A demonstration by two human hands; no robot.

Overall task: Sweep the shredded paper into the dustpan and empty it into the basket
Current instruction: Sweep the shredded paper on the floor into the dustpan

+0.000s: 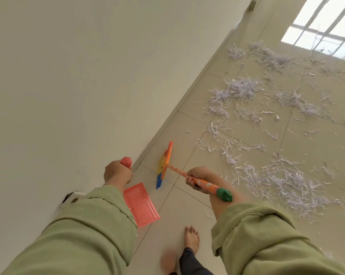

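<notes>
- The left hand [117, 172] gripped the dustpan [140, 205] handle near the wall.
- The right hand [196, 178] held the broom [165, 165], its long handle pointing towards the wall.
- Shredded paper [282, 181] lay beyond, nearer the right hand, across the floor [179, 213].

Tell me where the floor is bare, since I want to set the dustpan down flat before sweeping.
Bare tiles lie between the wall, the dustpan and the broom, and around the bare foot. Right of the broom and toward the window the shredded paper crowds the floor.
</notes>
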